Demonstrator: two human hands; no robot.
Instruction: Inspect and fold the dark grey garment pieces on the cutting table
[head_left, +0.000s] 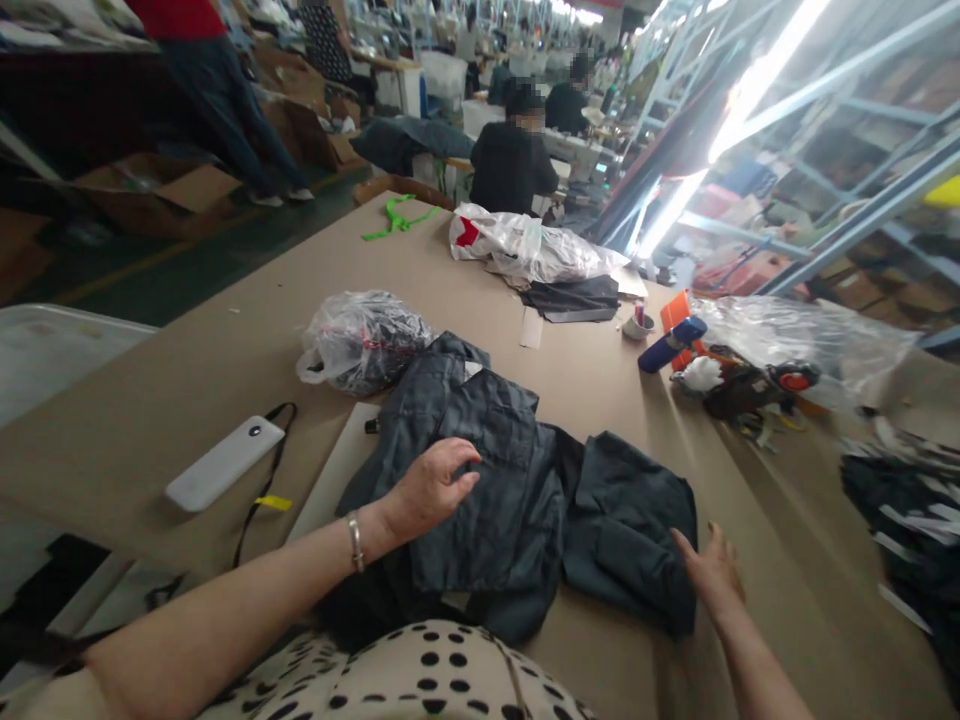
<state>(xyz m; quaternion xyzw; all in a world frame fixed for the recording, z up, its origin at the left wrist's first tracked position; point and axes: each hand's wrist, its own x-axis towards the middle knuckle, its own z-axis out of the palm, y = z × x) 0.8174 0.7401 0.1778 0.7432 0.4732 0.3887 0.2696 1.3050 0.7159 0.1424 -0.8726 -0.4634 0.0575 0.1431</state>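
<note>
A dark grey garment [502, 470] lies spread on the brown table [187, 400] in front of me. My left hand [433, 487] rests on its left part, fingers curled loosely with nothing in them; a bracelet circles the wrist. My right hand [712, 572] lies flat at the garment's right edge, fingers stretched out, touching the folded sleeve part [630, 520].
A white power bank [223, 463] with a black strap lies left. A plastic bag of dark cloth [364, 340] sits behind the garment. Further back are another bag [525, 245], a green strip [397, 218], a tool pile [720, 375]. People work beyond the table.
</note>
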